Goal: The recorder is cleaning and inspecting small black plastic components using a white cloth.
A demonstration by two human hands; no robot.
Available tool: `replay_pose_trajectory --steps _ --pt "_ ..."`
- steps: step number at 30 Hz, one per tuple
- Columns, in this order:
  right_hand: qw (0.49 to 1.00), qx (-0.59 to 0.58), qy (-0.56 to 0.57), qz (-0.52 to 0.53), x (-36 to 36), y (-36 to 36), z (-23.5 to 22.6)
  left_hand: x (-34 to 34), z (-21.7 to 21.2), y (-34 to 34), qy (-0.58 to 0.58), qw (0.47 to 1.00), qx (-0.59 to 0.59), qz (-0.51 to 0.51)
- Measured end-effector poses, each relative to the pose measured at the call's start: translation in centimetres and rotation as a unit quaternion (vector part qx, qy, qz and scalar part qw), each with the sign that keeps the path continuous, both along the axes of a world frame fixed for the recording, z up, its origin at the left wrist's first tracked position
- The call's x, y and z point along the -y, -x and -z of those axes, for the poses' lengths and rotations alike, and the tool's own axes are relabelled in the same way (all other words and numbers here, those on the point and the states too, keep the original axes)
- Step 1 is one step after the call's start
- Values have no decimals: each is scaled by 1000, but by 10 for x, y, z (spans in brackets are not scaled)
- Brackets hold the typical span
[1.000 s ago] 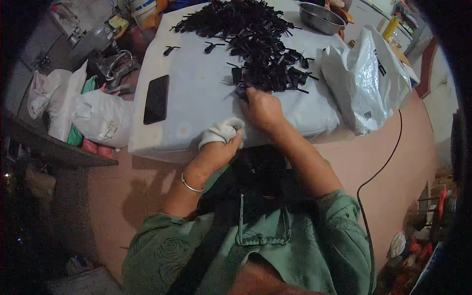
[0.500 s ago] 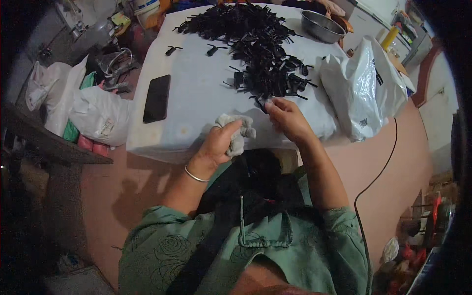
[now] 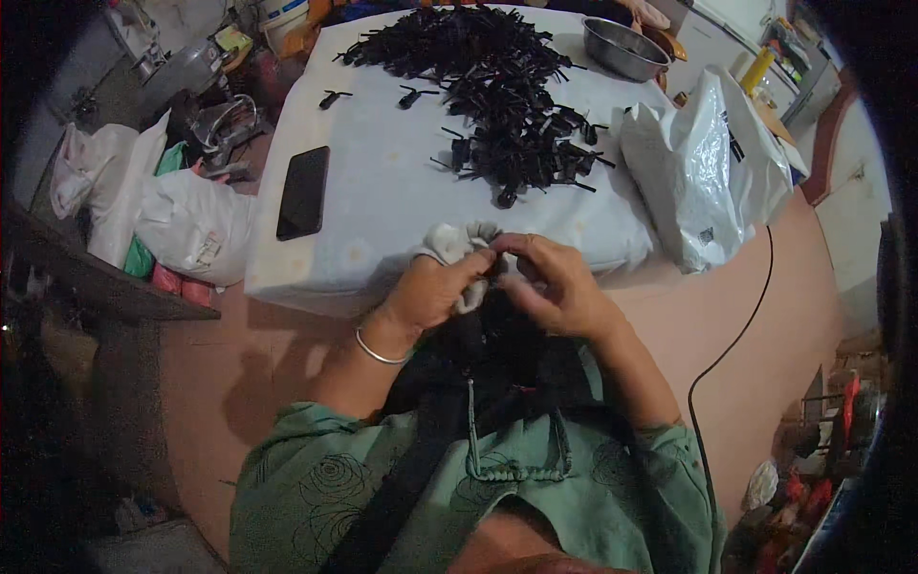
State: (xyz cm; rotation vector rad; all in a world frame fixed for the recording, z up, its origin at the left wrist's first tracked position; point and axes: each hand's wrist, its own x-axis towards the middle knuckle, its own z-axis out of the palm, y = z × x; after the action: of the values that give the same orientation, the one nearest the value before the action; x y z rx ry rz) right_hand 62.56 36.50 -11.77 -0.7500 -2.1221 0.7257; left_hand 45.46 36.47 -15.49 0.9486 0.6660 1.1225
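Observation:
My left hand, with a bangle on its wrist, is closed at the near edge of the table, whitish cloth bunched around its fingers. Whether the cloth is a glove I cannot tell. My right hand meets the left thumb with bent fingers. Between the two hands a small black part shows only as a dark bit, mostly covered by fingers. Just beyond lies a large heap of small black plastic parts with thin prongs. Two single black parts, one at the left and another, lie apart from it.
A dark phone lies on the pale tablecloth at left. On the right stand a white plastic bag and a metal bowl. Filled white sacks sit left of the table. A black cable hangs at right.
My right hand has moved from the heap's near edge toward me and left, with a black part, to meet my left hand. The left hand has turned slightly toward it.

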Motion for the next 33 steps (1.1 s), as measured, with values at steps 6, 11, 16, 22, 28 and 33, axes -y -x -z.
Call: replay_pose_trajectory --steps 6,11,16,22,28,33 --pt "970 -67 36 232 3 17 17 15 -15 -7 -158 962 -209 -79" --pt "970 -113 179 115 -3 8 23 16 -9 -11 -150 966 -200 -65" --pt "988 -4 143 64 2 2 29 14 -7 -10 -259 901 -317 -147" --pt "965 -12 252 67 3 8 34 13 1 -15 -322 850 -367 -197" --pt "962 -115 216 122 7 22 62 12 3 -12 -427 769 -432 -198" --pt "955 -144 237 107 7 19 62 11 5 -15 -340 833 -397 -183"
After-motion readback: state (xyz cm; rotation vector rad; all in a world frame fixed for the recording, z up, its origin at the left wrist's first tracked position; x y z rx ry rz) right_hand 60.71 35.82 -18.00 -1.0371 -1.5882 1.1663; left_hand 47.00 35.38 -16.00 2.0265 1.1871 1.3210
